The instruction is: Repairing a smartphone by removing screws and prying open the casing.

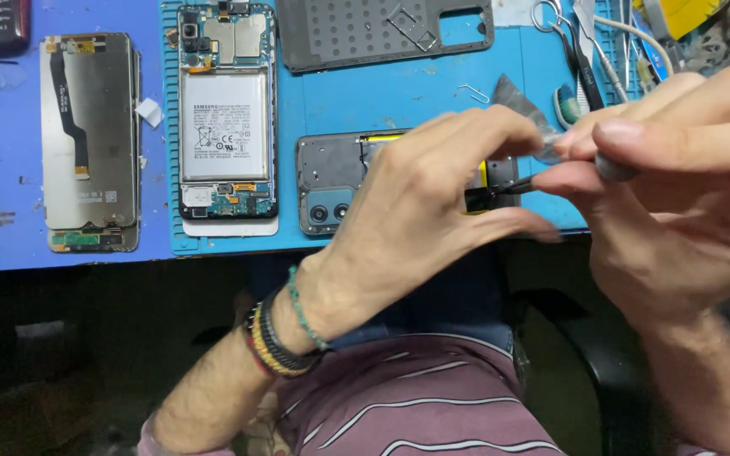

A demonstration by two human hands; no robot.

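Head view: slim black tool (513,185) over matte, rectangular phone (331,181).

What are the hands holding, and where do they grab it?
The right hand pinches a thin dark tool near its upper end. The left hand seems to pinch a small clear scrap by its edge, above the opened phone.

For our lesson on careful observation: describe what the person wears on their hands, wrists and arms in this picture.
Both hands are bare, with no gloves or rings visible. The left hand has a stack of bands at its wrist: a teal beaded bracelet, black bands and a yellow and red woven one. The right hand shows nothing worn on its wrist. Both forearms are uncovered; a maroon shirt with white stripes shows below.
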